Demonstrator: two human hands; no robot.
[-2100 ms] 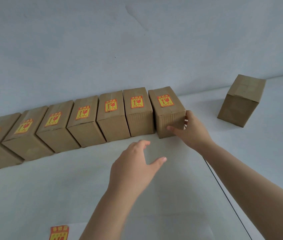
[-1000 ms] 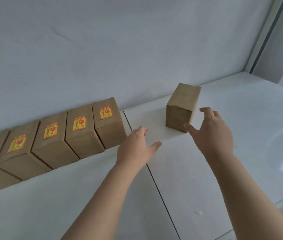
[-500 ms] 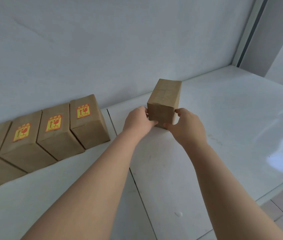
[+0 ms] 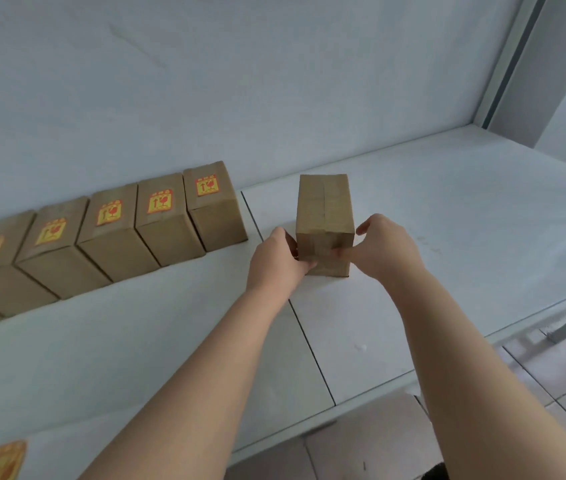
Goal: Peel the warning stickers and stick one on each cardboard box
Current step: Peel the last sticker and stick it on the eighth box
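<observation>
both hands' fingers clamped on bare box [image 4: 324, 216] | stickered row [image 4: 108, 230] near left | loose sticker [image 4: 6, 459] at near edge

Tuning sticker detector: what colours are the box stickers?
Yellow with red print, clearest in the head view on the rightmost stickered box's sticker.

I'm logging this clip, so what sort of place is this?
Probably a packing or labelling bench in a plain workroom: a row of small cardboard boxes with warning stickers stands on a white table against a bare wall, and both hands hold an unlabelled box.
</observation>
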